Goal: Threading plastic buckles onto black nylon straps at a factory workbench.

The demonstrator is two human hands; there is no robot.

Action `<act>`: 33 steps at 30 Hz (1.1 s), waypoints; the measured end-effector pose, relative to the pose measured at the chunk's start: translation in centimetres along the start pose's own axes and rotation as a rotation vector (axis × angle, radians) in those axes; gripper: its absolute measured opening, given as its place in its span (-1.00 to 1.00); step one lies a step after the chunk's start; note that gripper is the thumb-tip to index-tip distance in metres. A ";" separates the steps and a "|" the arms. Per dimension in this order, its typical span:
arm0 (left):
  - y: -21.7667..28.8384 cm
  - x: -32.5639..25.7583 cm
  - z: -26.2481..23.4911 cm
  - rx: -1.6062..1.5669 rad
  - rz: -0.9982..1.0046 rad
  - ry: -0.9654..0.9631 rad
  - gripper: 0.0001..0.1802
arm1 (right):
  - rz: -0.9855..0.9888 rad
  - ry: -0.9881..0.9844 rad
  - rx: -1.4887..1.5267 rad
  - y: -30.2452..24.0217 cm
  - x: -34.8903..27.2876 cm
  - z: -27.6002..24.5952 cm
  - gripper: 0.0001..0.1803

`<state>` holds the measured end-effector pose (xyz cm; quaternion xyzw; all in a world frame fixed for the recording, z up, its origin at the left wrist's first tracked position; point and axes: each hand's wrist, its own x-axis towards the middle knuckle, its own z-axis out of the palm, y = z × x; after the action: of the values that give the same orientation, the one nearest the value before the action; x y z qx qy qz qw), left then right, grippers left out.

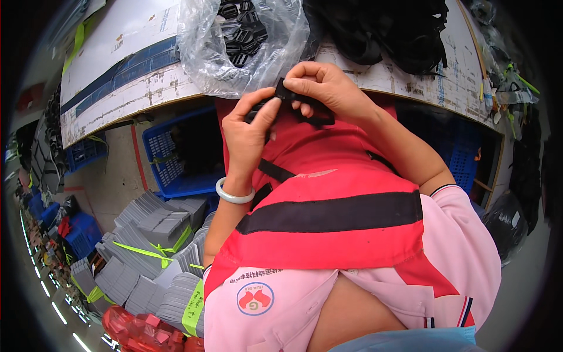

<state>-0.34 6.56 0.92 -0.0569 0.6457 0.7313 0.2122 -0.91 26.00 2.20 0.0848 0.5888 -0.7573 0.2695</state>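
Note:
Just in front of the table edge, my two hands meet over a black strap [285, 91]. My left hand [245, 128], with a pale bangle on its wrist, pinches it between thumb and fingers. From the other side my right hand [329, 88] grips it with thumb and forefinger, and a dark length hangs below those fingers. Whether a buckle is in the grip I cannot tell. Close beyond the hands, a clear plastic bag [202, 56] lies open on the table, with several black plastic buckles [243, 35] inside.
The worn white tabletop [132, 91] curves around in front of me. A heap of black straps or fabric [404, 29] lies at its far right. Under it on the left stands a blue crate [167, 155]. Bundled grey sheets [138, 246] are stacked at my left, beside red plastic wrapping [141, 331].

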 end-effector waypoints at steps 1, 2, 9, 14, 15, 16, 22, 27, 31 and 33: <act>-0.8 0.4 -0.6 -0.275 -0.125 -0.038 -0.76 | -0.079 0.013 0.073 0.2 -0.3 0.5 -0.83; -1.0 0.6 -0.9 -0.387 -0.201 -0.106 -0.70 | -0.156 0.025 0.146 0.3 -0.4 0.7 -0.84; -1.9 1.1 -1.2 -0.555 -0.272 -0.255 -0.65 | -0.516 0.113 -0.192 3.9 1.2 -0.6 -0.85; -1.8 1.1 -1.1 -0.250 -0.196 -0.099 -0.70 | -0.484 0.068 -0.429 3.7 0.6 -0.9 -0.91; -2.0 1.1 -1.0 -0.252 -0.198 -0.098 -0.70 | -0.481 0.067 -0.430 3.6 0.5 -0.5 -0.91; -2.2 1.1 -0.9 -0.240 -0.175 -0.078 -0.71 | -0.638 0.091 -0.364 3.4 0.4 0.2 -0.89; -2.3 0.8 -0.6 -0.198 -0.067 0.028 -0.76 | -0.339 0.170 -0.231 -0.1 -1.6 1.3 -0.88; -2.3 0.1 0.1 0.000 0.075 0.080 -0.84 | -0.111 0.140 -0.294 1.2 -1.3 0.2 -0.82; -3.3 0.6 0.1 0.211 0.477 0.105 -0.87 | -0.099 0.108 -0.280 1.4 -1.0 0.4 -0.74; -3.4 0.7 -0.1 0.267 0.530 0.104 -0.86 | -0.116 0.133 -0.193 2.1 -0.5 0.8 -0.75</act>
<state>0.36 6.87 -2.50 0.1045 0.7386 0.6659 -0.0138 0.75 25.06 0.86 0.0745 0.6795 -0.7041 0.1923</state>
